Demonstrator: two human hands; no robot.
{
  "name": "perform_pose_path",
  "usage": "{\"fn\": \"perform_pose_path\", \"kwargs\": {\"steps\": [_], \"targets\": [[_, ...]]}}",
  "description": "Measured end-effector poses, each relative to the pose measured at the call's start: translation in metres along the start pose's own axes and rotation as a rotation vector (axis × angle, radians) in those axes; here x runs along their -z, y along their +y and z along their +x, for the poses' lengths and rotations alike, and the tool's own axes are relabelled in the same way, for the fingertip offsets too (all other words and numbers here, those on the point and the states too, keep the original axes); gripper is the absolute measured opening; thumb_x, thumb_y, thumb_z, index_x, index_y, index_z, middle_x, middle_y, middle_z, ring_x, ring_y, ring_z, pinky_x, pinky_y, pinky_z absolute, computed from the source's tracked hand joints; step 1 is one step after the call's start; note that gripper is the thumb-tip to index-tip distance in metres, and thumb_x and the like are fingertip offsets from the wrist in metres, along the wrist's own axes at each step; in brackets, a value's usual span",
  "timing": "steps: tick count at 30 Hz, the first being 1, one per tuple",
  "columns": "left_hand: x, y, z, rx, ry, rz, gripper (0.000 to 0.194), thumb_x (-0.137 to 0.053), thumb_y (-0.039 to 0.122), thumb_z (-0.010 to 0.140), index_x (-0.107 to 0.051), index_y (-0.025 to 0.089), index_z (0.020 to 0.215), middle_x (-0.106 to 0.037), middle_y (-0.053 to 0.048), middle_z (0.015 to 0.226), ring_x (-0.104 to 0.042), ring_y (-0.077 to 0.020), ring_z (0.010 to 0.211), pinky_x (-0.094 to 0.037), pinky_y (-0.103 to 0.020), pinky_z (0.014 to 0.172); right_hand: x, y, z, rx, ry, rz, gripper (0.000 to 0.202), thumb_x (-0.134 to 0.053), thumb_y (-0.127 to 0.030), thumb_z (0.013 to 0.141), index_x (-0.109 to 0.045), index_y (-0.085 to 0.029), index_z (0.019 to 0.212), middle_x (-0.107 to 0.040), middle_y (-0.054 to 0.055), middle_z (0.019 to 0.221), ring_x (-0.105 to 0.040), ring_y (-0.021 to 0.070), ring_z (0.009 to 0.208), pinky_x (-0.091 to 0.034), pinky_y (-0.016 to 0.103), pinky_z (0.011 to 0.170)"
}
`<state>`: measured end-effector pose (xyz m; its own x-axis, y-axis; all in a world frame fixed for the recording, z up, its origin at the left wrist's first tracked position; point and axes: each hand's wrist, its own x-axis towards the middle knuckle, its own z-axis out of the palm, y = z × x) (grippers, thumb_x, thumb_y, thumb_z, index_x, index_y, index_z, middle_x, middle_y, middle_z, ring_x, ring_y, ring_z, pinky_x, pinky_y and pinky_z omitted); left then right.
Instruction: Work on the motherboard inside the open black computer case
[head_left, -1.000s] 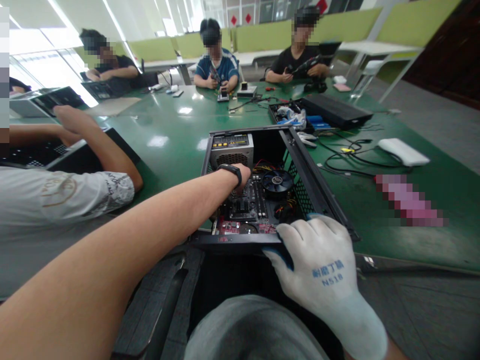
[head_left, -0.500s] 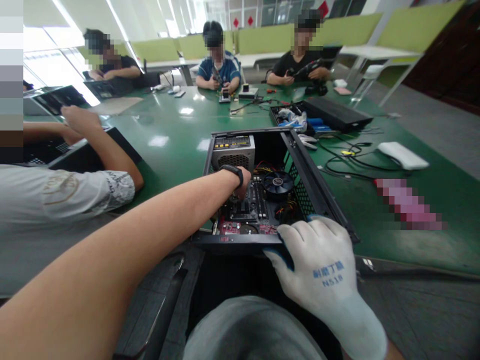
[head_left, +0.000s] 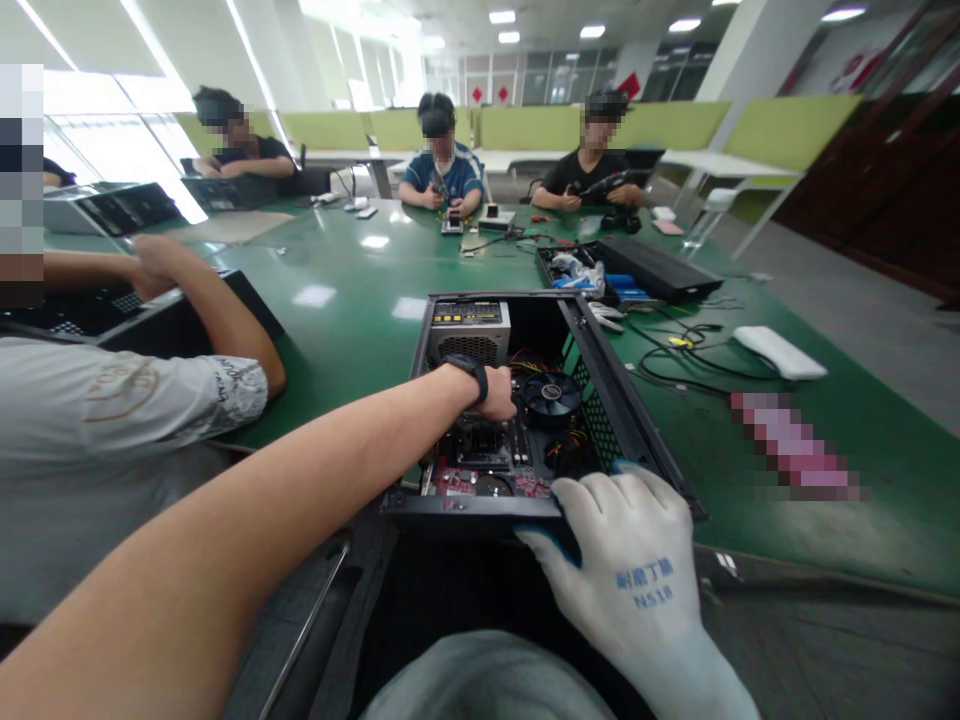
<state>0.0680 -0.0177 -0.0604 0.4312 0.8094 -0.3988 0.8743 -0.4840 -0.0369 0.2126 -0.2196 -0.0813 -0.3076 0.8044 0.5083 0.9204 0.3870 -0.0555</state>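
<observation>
An open computer case [head_left: 637, 400] lies on the green table's near edge. Inside it are a silver power supply [head_left: 471, 335] at the back left, a round black fan [head_left: 551, 395], and a motherboard [head_left: 476, 450] with red parts near the front. My left hand [head_left: 496, 393], bare with a black wristband, is inside the case just left of the fan. Its fingers are curled, and what they hold, if anything, is too small to make out. My right hand [head_left: 622, 545], in a white glove, grips the front edge of the case, thumb below and fingers over it.
To the left a person's arm [head_left: 217, 310] rests by another black case [head_left: 259, 305]. Across the green table [head_left: 330, 270] sit several people. Black cables [head_left: 660, 350], a white box [head_left: 780, 352] and a tray of gloves [head_left: 577, 275] lie to the right.
The view has tilted up. My left hand has moved right, closer to the fan. My right hand still grips the front edge of the case.
</observation>
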Motion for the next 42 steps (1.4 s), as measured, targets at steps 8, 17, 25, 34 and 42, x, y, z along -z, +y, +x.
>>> {"fn": "perform_pose_path", "kwargs": {"steps": [8, 17, 25, 34, 42], "targets": [[0.034, -0.021, -0.015, -0.061, 0.422, -0.188, 0.043, -0.033, 0.042, 0.096, -0.064, 0.014, 0.104, -0.073, -0.015, 0.107, -0.069, -0.0254, 0.098, -0.049, -0.031, 0.081, -0.011, 0.014, 0.023, -0.011, -0.028, -0.042, 0.03, -0.063, -0.052, 0.086, -0.062, -0.022, 0.087, -0.059, 0.004, 0.08, -0.048, 0.0243, 0.082, -0.031, 0.041, 0.085], [0.056, -0.056, -0.067, 0.052, 0.79, -0.461, 0.027, -0.033, 0.029, 0.097, -0.057, 0.02, 0.1, -0.068, -0.007, 0.089, -0.061, -0.0201, 0.084, -0.044, -0.031, 0.076, -0.074, 0.069, 0.155, -0.066, -0.141, -0.225, 0.051, -0.051, -0.063, 0.091, -0.061, -0.016, 0.105, -0.063, 0.013, 0.103, -0.052, 0.0283, 0.101, -0.033, 0.043, 0.091], [0.025, -0.071, -0.08, 0.016, 0.779, -0.57, 0.021, -0.034, 0.027, 0.092, -0.053, 0.022, 0.085, -0.063, -0.001, 0.077, -0.056, -0.0176, 0.072, -0.04, -0.03, 0.067, -0.136, 0.108, 0.284, -0.168, -0.196, -0.32, 0.044, -0.059, -0.047, 0.094, -0.059, -0.017, 0.125, -0.06, 0.009, 0.127, -0.059, 0.022, 0.112, -0.05, 0.046, 0.097], [-0.009, -0.087, -0.086, 0.002, 0.688, -0.656, 0.017, -0.035, 0.025, 0.093, -0.045, 0.024, 0.079, -0.06, 0.002, 0.075, -0.054, -0.0161, 0.071, -0.04, -0.031, 0.065, -0.174, 0.13, 0.342, -0.194, -0.21, -0.353, 0.043, -0.06, -0.044, 0.094, -0.058, -0.017, 0.127, -0.059, 0.01, 0.129, -0.06, 0.022, 0.112, -0.052, 0.046, 0.095], [-0.023, -0.087, -0.088, -0.009, 0.678, -0.73, 0.018, -0.035, 0.027, 0.095, -0.045, 0.023, 0.081, -0.056, 0.002, 0.073, -0.052, -0.0166, 0.069, -0.037, -0.031, 0.064, -0.166, 0.128, 0.333, -0.142, -0.219, -0.35, 0.042, -0.06, -0.044, 0.094, -0.058, -0.018, 0.127, -0.06, 0.009, 0.128, -0.06, 0.0217, 0.111, -0.052, 0.046, 0.095]]}}
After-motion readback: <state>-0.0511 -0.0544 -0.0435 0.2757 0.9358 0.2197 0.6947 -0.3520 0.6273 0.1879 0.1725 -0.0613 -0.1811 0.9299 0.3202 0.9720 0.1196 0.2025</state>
